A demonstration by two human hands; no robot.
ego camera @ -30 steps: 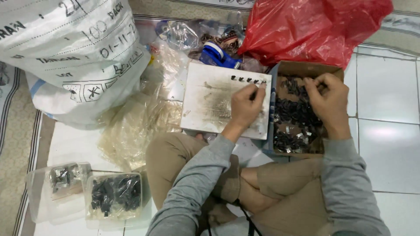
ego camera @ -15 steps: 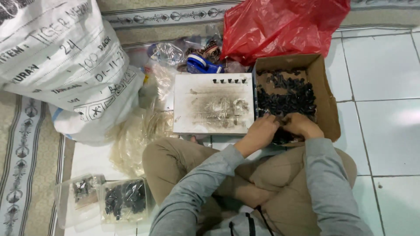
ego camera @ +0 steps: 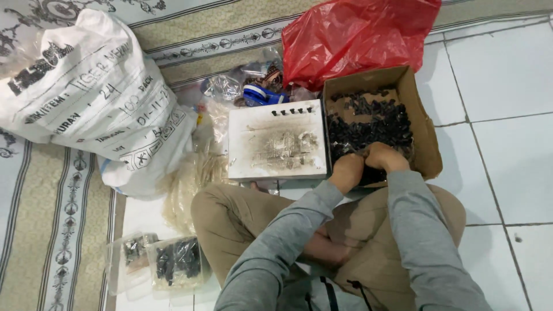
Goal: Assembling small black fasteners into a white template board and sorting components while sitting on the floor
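At the cardboard box's (ego camera: 426, 135) near edge, both hands (ego camera: 368, 164) among black parts (ego camera: 368, 124), grip unclear.

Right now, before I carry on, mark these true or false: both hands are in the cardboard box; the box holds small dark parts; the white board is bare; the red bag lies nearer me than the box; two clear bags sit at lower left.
1. Both hands, left hand and right hand, are in the cardboard box: true.
2. It holds small dark parts: true.
3. The white board is bare: false, a short row of dark parts stands along its far edge.
4. The red bag lies nearer: false, it lies beyond the box.
5. Two clear bags at lower left: true.
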